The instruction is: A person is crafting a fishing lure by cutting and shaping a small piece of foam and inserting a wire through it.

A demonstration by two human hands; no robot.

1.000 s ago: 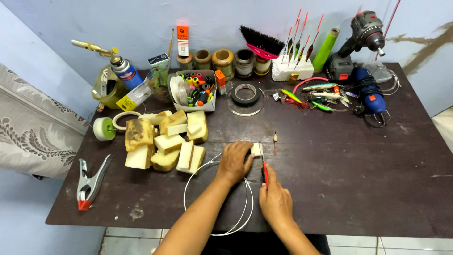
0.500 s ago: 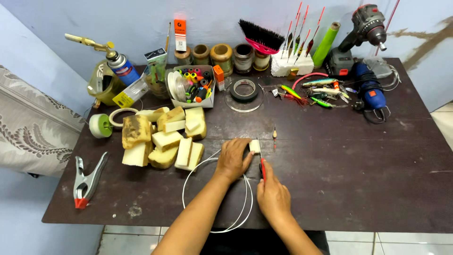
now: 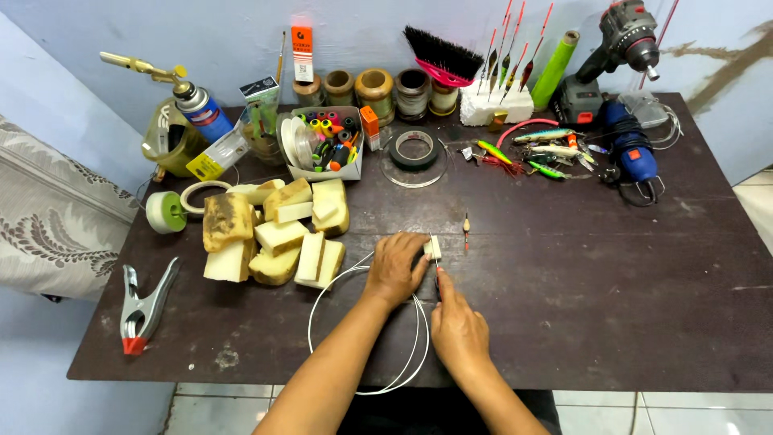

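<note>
Both hands, left hand (image 3: 396,268) and right hand (image 3: 456,324), half-hide a foam block (image 3: 432,247).

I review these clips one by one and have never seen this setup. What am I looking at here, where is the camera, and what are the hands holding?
No machine here: a person works bare-handed, filmed by a camera on their head looking down at a dark table. The left hand presses a small white block against the table. The right hand holds a thin tool with a red handle beside the block; what kind, I cannot tell. A loop of white wire lies under the arms. Nearby are yellow foam pieces, a metal clamp, a tape roll, fishing lures and a drill.
</note>
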